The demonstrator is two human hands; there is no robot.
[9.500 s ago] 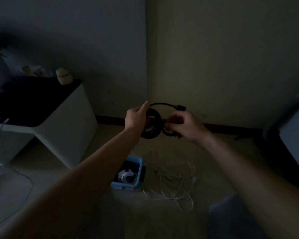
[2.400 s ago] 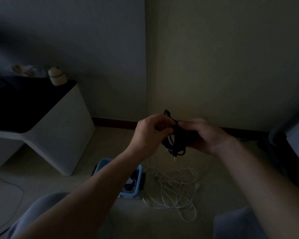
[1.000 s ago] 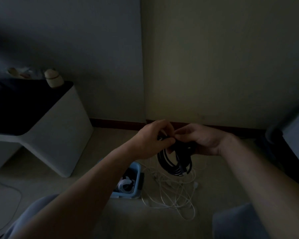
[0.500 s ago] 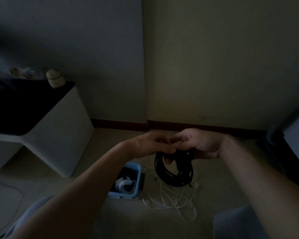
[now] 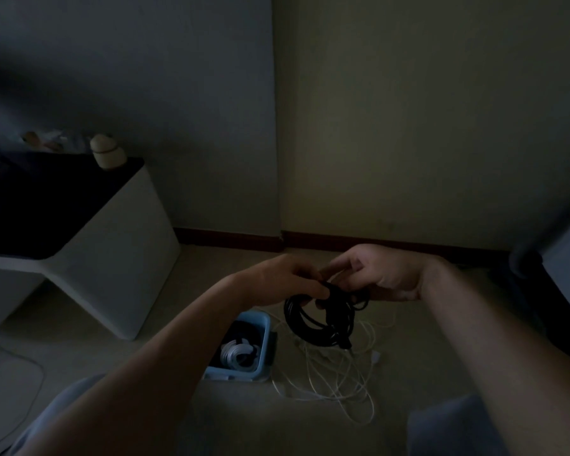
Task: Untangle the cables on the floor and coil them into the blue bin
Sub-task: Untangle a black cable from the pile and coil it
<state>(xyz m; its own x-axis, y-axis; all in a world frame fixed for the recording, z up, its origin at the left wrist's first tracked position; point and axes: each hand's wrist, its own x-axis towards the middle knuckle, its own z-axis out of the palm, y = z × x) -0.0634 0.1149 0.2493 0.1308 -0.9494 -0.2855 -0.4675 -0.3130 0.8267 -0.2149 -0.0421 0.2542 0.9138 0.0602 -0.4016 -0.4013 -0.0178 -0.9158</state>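
Black cable coil (image 5: 339, 307) in curled fingers (image 5: 313, 291): left hand (image 5: 283, 278), right hand (image 5: 385, 274).

the black cable (image 5: 316, 320) you hold just up and right of the blue bin (image 5: 264, 327) looks rubbery and matt. the bin itself reads as smooth plastic with a dull sheen on its rim. inside it, the white coil (image 5: 237, 354) has smooth plastic sheathing; the loose white cables (image 5: 338, 373) right of the bin look the same. the floor (image 5: 425, 343) around the bin is matt. left of the bin, the side table (image 5: 122, 258) has smooth matt white sides. behind the bin, the skirting (image 5: 227, 236) looks like dark wood.
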